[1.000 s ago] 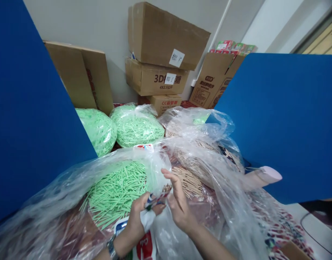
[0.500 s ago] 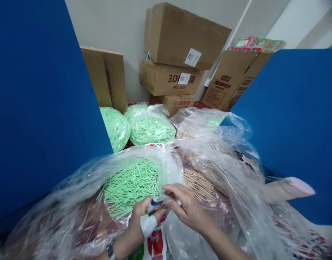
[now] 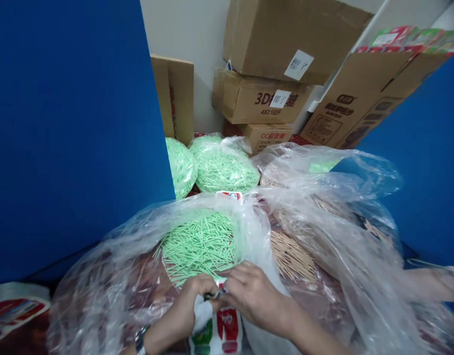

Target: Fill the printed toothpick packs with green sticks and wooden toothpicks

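Note:
My left hand and my right hand meet at the bottom centre, both pinched on a small printed packet with white, green and red print. A watch sits on my left wrist. Just beyond my fingers lies a large clear plastic bag with a heap of green sticks inside. To the right of it, a heap of tan wooden sticks shows under more clear plastic.
Blue partition panels stand left and right. Two tied bags of green sticks lie further back. Cardboard boxes are stacked against the wall. Another printed packet lies at the lower left.
The view has swung left and closer. My right hand has come down from open fingers onto the packet, and both hands have dropped lower in the picture.

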Demonstrator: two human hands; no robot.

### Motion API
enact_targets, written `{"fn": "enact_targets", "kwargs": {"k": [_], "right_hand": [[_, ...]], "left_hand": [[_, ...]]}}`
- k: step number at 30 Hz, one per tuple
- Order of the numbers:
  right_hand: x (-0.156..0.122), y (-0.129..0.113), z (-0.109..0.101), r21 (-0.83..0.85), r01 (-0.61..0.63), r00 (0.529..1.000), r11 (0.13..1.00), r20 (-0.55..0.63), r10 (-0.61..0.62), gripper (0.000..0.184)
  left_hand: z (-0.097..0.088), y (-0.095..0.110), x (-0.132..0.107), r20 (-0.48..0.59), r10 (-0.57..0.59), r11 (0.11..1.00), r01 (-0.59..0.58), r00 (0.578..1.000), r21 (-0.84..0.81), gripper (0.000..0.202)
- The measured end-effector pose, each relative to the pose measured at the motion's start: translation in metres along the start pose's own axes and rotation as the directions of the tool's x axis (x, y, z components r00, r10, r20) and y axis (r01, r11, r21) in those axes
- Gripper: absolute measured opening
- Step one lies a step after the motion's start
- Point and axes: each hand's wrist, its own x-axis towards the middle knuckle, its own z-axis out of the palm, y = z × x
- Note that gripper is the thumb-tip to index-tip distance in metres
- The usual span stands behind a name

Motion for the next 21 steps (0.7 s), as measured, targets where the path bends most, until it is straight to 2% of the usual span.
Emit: {"fn": "enact_targets", "kwargs": {"k": [2, 3, 5, 6, 7, 9, 11, 13, 17, 21], "right_hand": [[0.001, 0.006, -0.007, 0.212, -0.035, 0.997, 0.977, 0.068, 0.022, 0.023], [0.001, 0.013, -0.009, 0.341, -0.076, 0.995, 0.937, 0.085, 0.049, 0.022], [0.005, 0.032, -0.009, 0.538, -0.193, 0.981, 0.821, 0.083, 0.176, 0.027], [0.008, 0.042, -0.006, 0.569, -0.246, 0.962, 0.785, 0.042, 0.271, 0.031], [0.012, 0.051, 0.001, 0.535, -0.316, 0.93, 0.784, 0.013, 0.367, 0.033], [0.021, 0.061, 0.022, 0.272, -0.399, 0.917, 0.876, 0.1, 0.387, 0.023], [0.03, 0.062, 0.047, -0.099, -0.364, 0.894, 0.926, 0.241, 0.377, 0.017], [0.036, 0.06, 0.069, -0.251, -0.329, 0.871, 0.911, 0.292, 0.395, 0.016], [0.04, 0.059, 0.095, -0.348, -0.314, 0.861, 0.884, 0.287, 0.419, 0.018], [0.038, 0.063, 0.105, -0.411, -0.274, 0.878, 0.87, 0.263, 0.401, 0.016]], "left_hand": [[-0.001, -0.002, -0.005, -0.034, 0.013, 0.997, -0.011, 0.999, 0.076, 0.023], [0.0, -0.002, -0.007, -0.02, 0.017, 0.996, -0.016, 1.0, 0.089, 0.024], [0.003, -0.004, -0.012, 0.032, 0.022, 0.999, -0.023, 0.999, 0.042, 0.028], [0.006, -0.005, -0.013, 0.08, 0.03, 0.999, -0.031, 0.996, 0.013, 0.03], [0.008, -0.007, -0.013, 0.128, 0.039, 0.999, -0.038, 0.991, -0.011, 0.031], [0.012, -0.015, -0.011, 0.218, 0.051, 0.998, -0.042, 0.975, -0.048, 0.032], [0.015, -0.025, -0.005, 0.282, 0.05, 0.997, -0.033, 0.958, -0.066, 0.034], [0.017, -0.036, 0.002, 0.321, 0.039, 0.998, -0.018, 0.946, -0.065, 0.036], [0.017, -0.048, 0.01, 0.343, 0.022, 0.998, -0.001, 0.939, -0.06, 0.041], [0.016, -0.035, 0.006, 0.308, 0.019, 0.998, -0.002, 0.951, -0.055, 0.048]]}}
